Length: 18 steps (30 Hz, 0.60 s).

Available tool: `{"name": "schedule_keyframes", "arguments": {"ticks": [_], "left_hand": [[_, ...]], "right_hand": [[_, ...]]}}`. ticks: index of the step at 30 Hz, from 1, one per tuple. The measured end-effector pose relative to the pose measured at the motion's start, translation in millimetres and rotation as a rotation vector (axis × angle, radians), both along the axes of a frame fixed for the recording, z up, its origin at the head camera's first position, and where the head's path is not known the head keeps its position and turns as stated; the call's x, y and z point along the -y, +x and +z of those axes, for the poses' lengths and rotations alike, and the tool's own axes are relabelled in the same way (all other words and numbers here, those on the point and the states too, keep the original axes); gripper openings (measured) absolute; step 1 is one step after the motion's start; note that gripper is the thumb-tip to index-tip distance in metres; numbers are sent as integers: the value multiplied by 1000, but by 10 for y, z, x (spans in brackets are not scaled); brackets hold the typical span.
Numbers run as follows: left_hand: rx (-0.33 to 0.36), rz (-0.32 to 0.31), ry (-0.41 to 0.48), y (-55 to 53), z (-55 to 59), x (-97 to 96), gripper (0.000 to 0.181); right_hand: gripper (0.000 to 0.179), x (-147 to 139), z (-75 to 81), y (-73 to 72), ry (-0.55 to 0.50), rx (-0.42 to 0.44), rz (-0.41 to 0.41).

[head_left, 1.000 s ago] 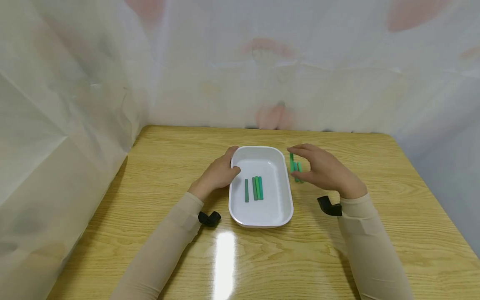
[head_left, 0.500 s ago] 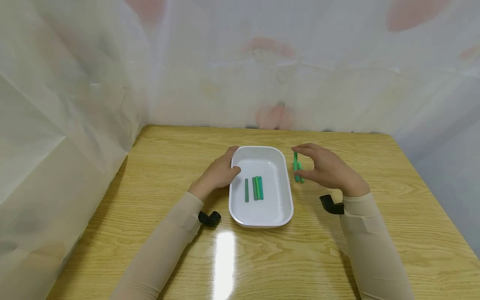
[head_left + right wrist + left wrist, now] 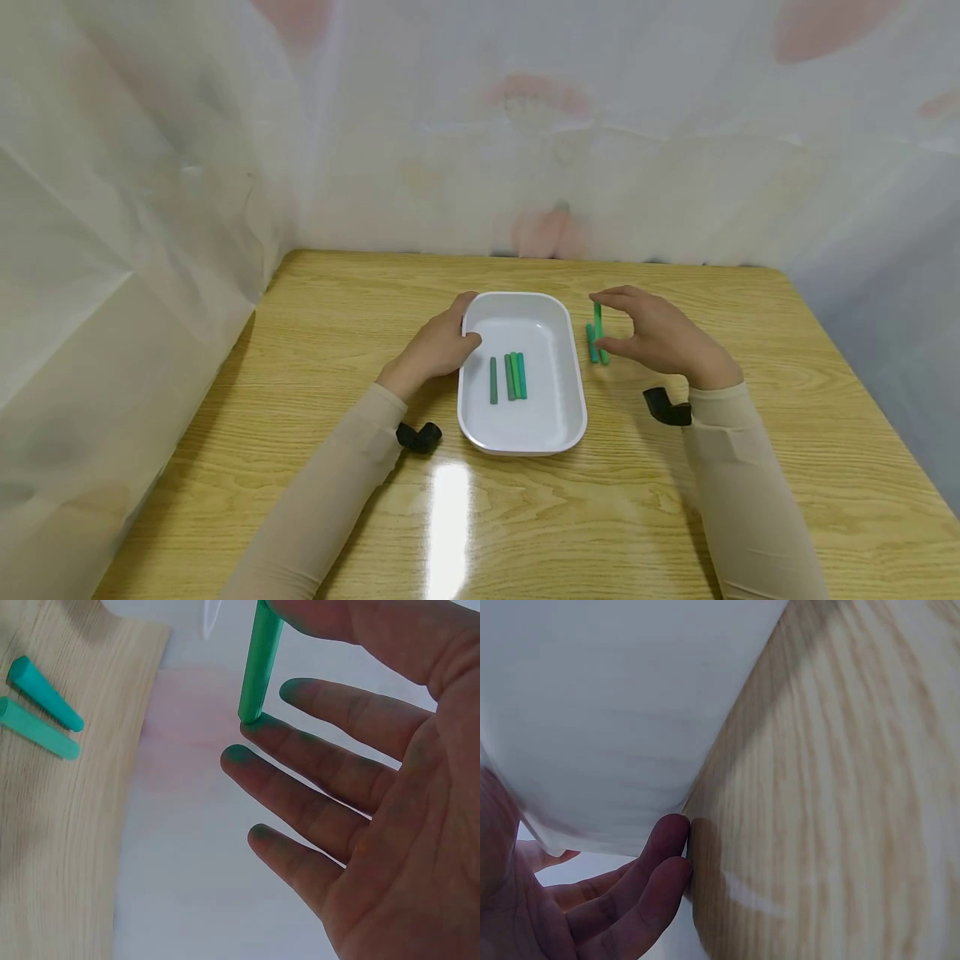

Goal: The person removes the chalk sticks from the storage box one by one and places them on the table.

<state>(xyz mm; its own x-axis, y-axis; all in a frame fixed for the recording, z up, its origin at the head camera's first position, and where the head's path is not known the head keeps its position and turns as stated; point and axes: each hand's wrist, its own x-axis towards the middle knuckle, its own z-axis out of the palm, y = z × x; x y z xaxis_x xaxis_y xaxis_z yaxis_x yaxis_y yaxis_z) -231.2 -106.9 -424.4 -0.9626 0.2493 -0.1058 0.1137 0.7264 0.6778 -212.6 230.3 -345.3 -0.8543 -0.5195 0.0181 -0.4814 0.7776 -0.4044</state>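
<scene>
A white tray (image 3: 540,425) sits on the table with several green and teal chalk sticks (image 3: 516,377) lying in it. My left hand (image 3: 431,350) holds the tray by its left wall, thumb over the rim. In the left wrist view, fingers (image 3: 660,851) rest against its outer side, near the tabletop. Right of the tray, my right hand (image 3: 652,333) pinches a green chalk stick (image 3: 261,664) end to end between thumb and a finger. Green dust marks those fingertips. Beneath it, a teal chalk stick (image 3: 45,694) and a light green one (image 3: 37,729) lie side by side on the table.
The wooden table (image 3: 360,300) ends at a pale sheet (image 3: 420,183) hanging behind it, with more sheeting at both sides. Black angled pieces are on both wrists, the left one (image 3: 418,437) close to the tray's lower left corner.
My right hand has shifted slightly right, away from the tray, carrying the green chalk stick over the two on the table. My left hand and the tray have stayed put.
</scene>
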Motion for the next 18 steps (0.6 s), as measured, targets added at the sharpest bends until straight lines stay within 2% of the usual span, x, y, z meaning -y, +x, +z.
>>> {"name": "schedule_keyframes", "arguments": {"ticks": [18], "left_hand": [[-2,-2,-11,-5,5,2,74]], "right_hand": [[68,-70,-100,-86,5,60,-12]]}}
